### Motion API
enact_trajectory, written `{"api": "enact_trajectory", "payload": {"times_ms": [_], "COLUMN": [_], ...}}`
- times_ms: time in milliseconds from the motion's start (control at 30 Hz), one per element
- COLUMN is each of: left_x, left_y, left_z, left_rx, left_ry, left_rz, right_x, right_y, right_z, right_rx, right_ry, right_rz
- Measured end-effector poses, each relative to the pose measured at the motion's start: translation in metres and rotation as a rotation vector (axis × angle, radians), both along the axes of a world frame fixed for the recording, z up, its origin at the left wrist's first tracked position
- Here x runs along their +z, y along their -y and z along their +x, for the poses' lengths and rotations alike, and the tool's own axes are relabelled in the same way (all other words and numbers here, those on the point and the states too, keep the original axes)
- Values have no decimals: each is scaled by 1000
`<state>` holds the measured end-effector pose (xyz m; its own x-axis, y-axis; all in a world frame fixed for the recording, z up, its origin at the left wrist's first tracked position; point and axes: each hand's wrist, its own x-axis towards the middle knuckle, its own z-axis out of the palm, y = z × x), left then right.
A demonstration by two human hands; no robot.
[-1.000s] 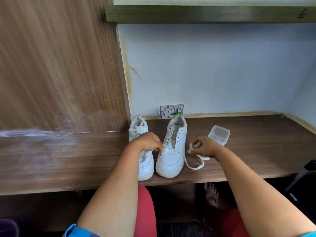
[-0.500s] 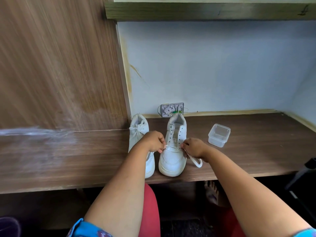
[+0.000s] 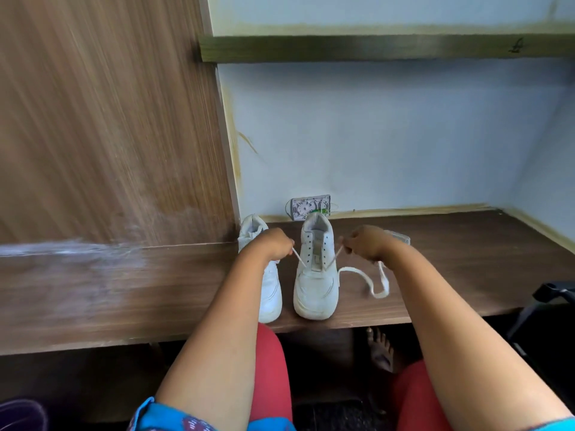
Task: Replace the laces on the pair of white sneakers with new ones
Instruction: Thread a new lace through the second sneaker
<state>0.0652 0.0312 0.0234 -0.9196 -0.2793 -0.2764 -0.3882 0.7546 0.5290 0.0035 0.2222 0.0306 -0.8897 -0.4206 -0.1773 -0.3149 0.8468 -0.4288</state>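
Two white sneakers stand side by side on the brown wooden desk point(image 3: 466, 275), toes toward me. The right sneaker point(image 3: 315, 284) has a white lace point(image 3: 378, 284) through its lowest eyelets only; its upper eyelets are bare. My left hand point(image 3: 273, 244) pinches one end of this lace, pulled up and to the left. My right hand point(image 3: 367, 242) pinches the other strand, pulled up and to the right, and the slack loops down onto the desk beside the shoe. The left sneaker point(image 3: 270, 293) sits partly behind my left wrist.
A clear plastic container point(image 3: 401, 237) peeks out behind my right hand. A small white box with wires point(image 3: 308, 207) leans against the pale back wall. A tall wooden panel point(image 3: 109, 119) rises at the left. A dark object point(image 3: 550, 293) sits at the desk's right edge.
Both hands rose and spread apart, drawing the two lace ends taut in a V from the right sneaker's lowest eyelets. The camera view tilted down a little.
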Motion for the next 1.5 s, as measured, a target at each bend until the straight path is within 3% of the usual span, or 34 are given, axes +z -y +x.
{"api": "enact_trajectory", "payload": {"times_ms": [133,233,433,600,733,867,1000,1267,1500], "left_x": [48,95,178,246,286,297,279,163,80], "left_y": [-12,-30,-55,-73,-81,-86,-81,-58,-36], "left_z": [20,42,91,135,163,180,177,123,93], "left_rx": [-17,-68,-25,-34,-32,-32,21,71,86], "left_ry": [-116,-212,-452,-597,-736,-809,-819,-596,-457], "left_rz": [-80,-9,236,249,270,336,409,312,211], "right_x": [46,85,155,224,249,221,151,-35,-94], "right_y": [-5,-4,-12,-25,-29,-21,-12,9,16], "right_z": [31,50,97,144,169,167,150,94,86], "right_rx": [-24,-54,-148,-136,-72,-58,-140,-358,-371], "right_ry": [-66,-84,-99,-132,-140,-38,89,214,149], "right_rz": [-121,-189,-514,-817,-813,-829,-790,-548,-205]}}
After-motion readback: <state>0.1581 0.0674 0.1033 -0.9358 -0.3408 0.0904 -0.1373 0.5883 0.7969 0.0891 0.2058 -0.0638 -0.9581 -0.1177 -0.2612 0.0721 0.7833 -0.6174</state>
